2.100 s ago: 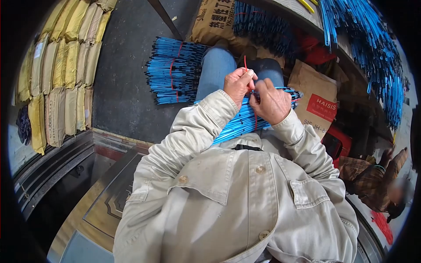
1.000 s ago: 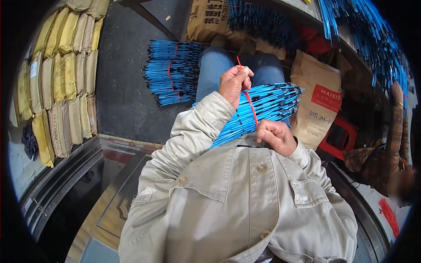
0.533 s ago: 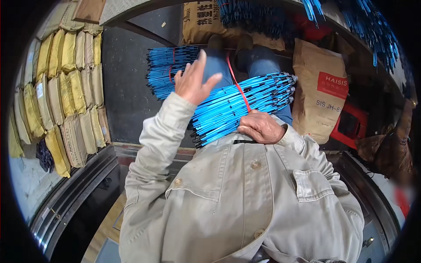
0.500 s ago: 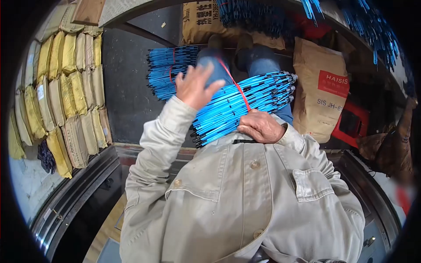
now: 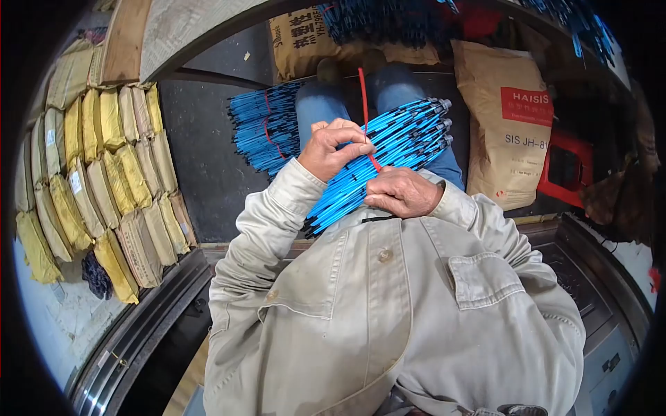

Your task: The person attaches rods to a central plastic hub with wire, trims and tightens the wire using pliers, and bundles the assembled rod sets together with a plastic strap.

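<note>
Across my lap lies a bundle of thin blue rods (image 5: 409, 132) with black ends and greyish tips at the right. A red tie (image 5: 365, 104) rises from the bundle, its free end sticking up. My left hand (image 5: 334, 149) pinches the tie with thumb and fingers just above the rods. Low on the near side of the bundle, my right hand (image 5: 404, 192) is closed where the tie comes round; its fingertips are partly hidden. To the left of my legs, more blue rods (image 5: 263, 128) lie bound with red ties.
Stacked yellow and tan packets (image 5: 104, 180) line the left side. At the right stands a brown paper sack (image 5: 505, 156) beside a red plastic object (image 5: 565, 170). Another brown sack (image 5: 298, 52) and dark blue rods (image 5: 381, 24) lie ahead, beyond my feet. A wooden board (image 5: 125, 41) crosses the upper left.
My left hand has come down and right from open in the air to pinch the red tie. The tie now stands more upright. My right hand has stayed closed at the bundle.
</note>
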